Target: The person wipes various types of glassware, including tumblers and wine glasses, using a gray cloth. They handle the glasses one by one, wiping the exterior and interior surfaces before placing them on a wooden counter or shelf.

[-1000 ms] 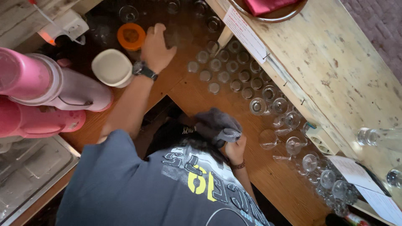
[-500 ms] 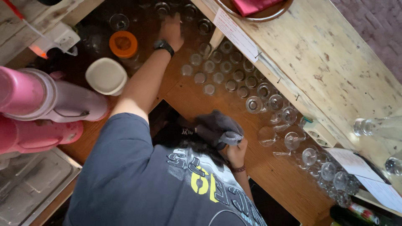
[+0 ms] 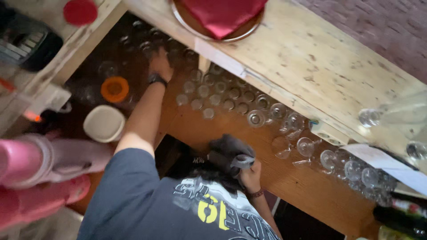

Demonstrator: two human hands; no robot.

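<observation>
left hand [image 3: 161, 66] stretched far over the dark tabletop [image 3: 284, 178] among upturned glasses [image 3: 213, 95], grip impossible to tell. right hand [image 3: 250, 171] closed around a grey cloth [image 3: 229, 151] near the chest.

Left arm stretched far forward, left hand [image 3: 161, 66] reaching palm down, right hand [image 3: 250, 171] clenched near chest

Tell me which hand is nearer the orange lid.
Left. The left hand reaches among glasses just up and right of the orange lid; the right hand grips a dark cloth far off.
</observation>
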